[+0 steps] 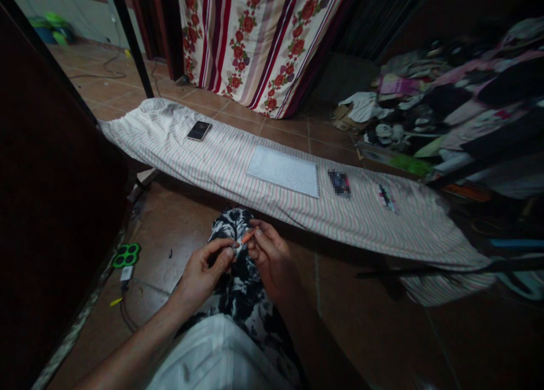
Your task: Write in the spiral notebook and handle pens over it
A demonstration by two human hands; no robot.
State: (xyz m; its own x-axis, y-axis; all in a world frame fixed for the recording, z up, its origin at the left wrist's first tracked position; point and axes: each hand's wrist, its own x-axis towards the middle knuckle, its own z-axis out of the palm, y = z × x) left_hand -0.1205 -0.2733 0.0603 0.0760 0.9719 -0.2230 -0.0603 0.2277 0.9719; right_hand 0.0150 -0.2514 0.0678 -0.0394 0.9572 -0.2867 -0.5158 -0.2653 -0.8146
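Above the lap, left hand (203, 268) and right hand (268, 253) pinch opposite ends of an orange pen (245, 238), fingers closed, steadying it between them.

Two hands (238, 262), one pen (246, 238), one notebook (283, 171), one phone (199, 130).

Bare forearms, a white top (212, 353), and black-and-white floral trousers (244, 288).
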